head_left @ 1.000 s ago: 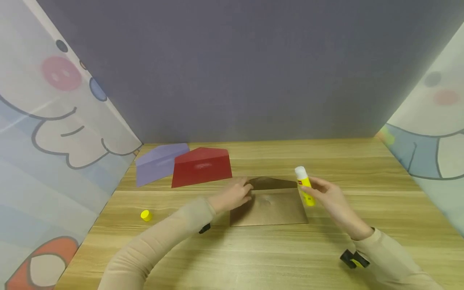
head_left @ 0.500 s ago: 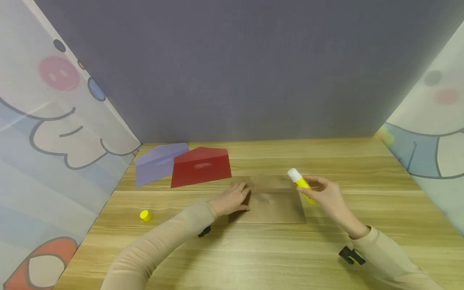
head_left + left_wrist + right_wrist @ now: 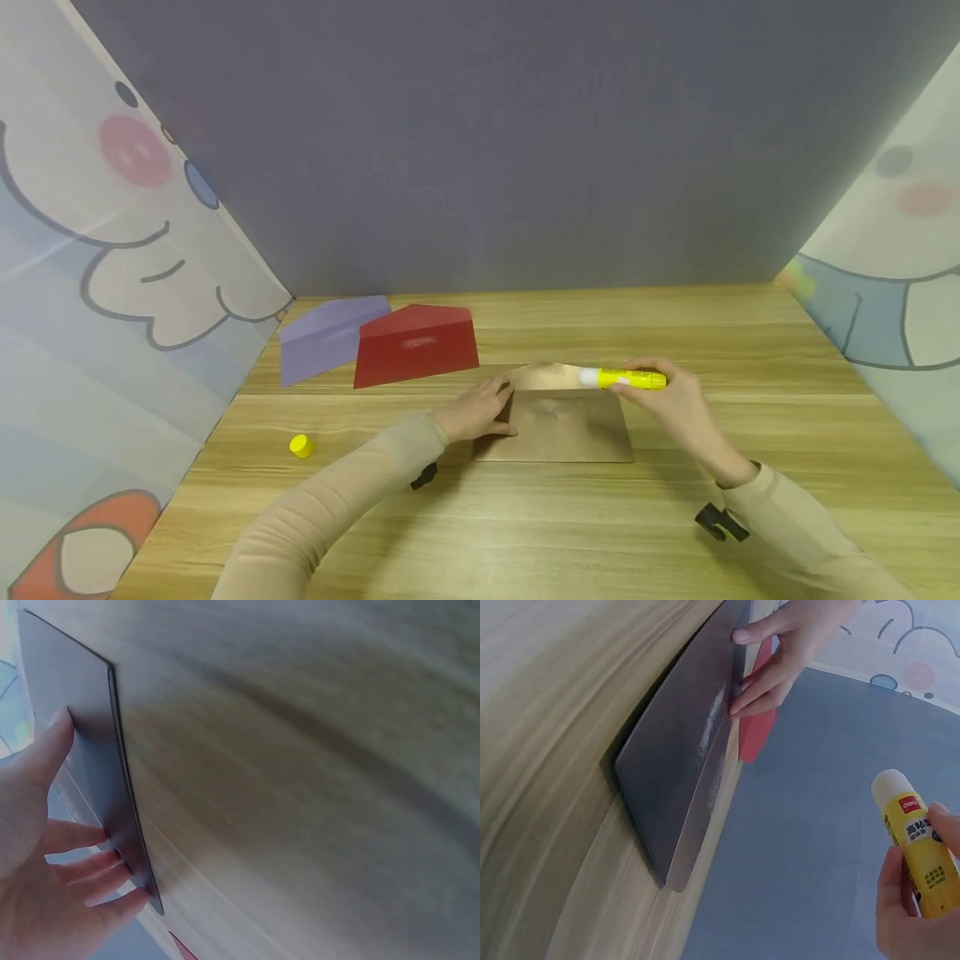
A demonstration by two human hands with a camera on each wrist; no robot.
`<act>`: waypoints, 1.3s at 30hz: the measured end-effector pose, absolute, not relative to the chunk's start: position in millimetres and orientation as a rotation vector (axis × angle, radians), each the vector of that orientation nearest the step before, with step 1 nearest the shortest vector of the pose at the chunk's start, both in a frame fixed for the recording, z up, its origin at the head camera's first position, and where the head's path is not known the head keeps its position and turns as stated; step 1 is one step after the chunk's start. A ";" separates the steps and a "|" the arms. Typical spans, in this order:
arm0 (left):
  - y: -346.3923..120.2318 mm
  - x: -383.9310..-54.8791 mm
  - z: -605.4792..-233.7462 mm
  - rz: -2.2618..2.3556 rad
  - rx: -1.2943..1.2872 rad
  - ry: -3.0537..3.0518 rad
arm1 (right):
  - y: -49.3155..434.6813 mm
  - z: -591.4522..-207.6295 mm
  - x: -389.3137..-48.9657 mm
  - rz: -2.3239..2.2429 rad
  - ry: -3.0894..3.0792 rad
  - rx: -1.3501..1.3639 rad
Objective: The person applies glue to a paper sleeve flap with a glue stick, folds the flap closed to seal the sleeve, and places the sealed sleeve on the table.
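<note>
A brown envelope (image 3: 562, 429) lies on the wooden table, its flap (image 3: 551, 377) on the far side. My left hand (image 3: 476, 412) rests on the envelope's left part, fingers fairly straight and thumb apart. Between thumb and fingers my right hand (image 3: 675, 404) pinches a yellow glue stick (image 3: 630, 379), held almost level. Its white end points left at the flap's right side in the head view; the right wrist view shows it apart from the paper. Along the flap's fold runs a whitish smear (image 3: 709, 724).
A red envelope (image 3: 416, 350) and a purple envelope (image 3: 330, 333) lie at the back left, the red overlapping the purple. The yellow cap (image 3: 302, 446) sits on the left of the table. A grey panel (image 3: 480, 167) closes off the back.
The glue stick has tipped from near upright to almost level, its white end swinging left and down. The flap's angle has shifted. My left thumb has spread toward me on the envelope.
</note>
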State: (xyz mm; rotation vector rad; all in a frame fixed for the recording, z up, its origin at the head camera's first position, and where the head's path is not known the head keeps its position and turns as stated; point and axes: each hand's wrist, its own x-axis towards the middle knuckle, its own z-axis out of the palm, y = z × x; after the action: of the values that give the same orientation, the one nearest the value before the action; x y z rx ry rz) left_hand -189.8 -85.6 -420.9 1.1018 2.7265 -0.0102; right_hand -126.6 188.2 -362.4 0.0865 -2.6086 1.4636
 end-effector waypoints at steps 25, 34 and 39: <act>-85.4 -188.1 -417.8 -0.034 1.129 2.750 | 146.8 -364.8 -151.7 1.773 -2.555 0.457; -85.0 -188.5 -417.9 -0.067 1.136 2.740 | 135.3 -378.7 -164.6 1.647 -2.652 0.568; -85.4 -188.7 -418.1 -0.070 1.136 2.739 | 127.3 -382.3 -168.2 1.600 -2.678 0.628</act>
State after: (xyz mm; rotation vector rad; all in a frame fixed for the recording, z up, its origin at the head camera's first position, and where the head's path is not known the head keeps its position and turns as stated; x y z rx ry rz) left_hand -188.7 -85.4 -418.1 1.1358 2.7391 -0.0704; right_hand -168.2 127.3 -382.3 0.6283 -2.6783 1.6002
